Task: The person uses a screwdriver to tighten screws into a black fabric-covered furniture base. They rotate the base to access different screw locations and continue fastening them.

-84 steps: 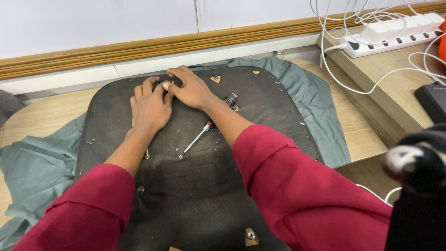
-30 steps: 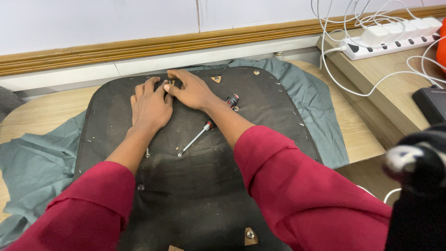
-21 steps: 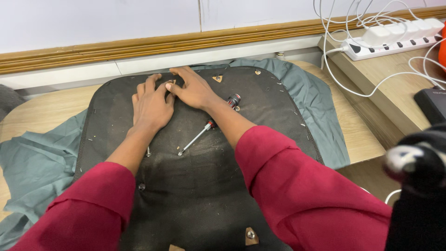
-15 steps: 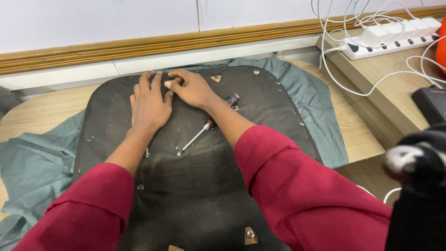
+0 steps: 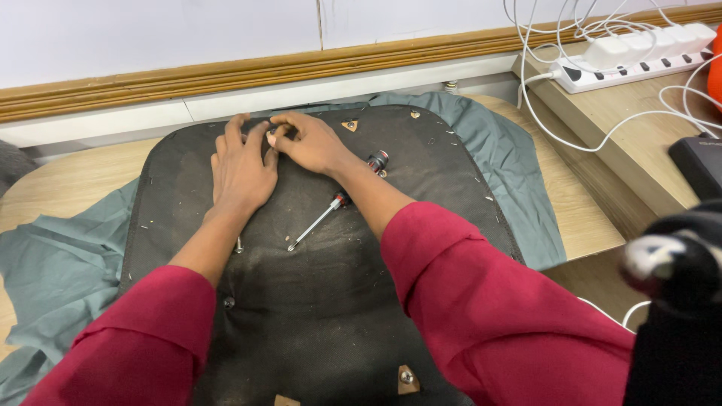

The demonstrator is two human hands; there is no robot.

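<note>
Nearest the camera were the two dark red sleeves (image 5: 481, 301), and under them the near edge of the black seat panel (image 5: 316, 301), which had a small tan wedge with a screw head (image 5: 407, 380) on it. The panel looked like a stiff board under thin, dusty black fabric stapled round the rim, so I'd guess rigid and fairly light, best lifted by its edges rather than by the cloth.

Mid-panel lay a screwdriver (image 5: 331, 207) with a slim steel shaft and a black-and-red handle, half tucked under the right forearm. It was hard and smooth, and probably rolls easily, so the handle would be the place to grab it.

Further up, the left hand (image 5: 241, 169) was pressed flat on the fabric with its fingers spread, holding nothing. The right hand (image 5: 312, 143) was curled just beside it, its fingertips pinching something tiny near the panel's far edge (too small to tell what).

Underneath it all was a soft, wrinkly grey-green cloth (image 5: 53, 263) spread over the wooden worktop (image 5: 60, 180). At the far right corner a white power strip (image 5: 639, 56) sat on a wooden ledge with loose white cables.
</note>
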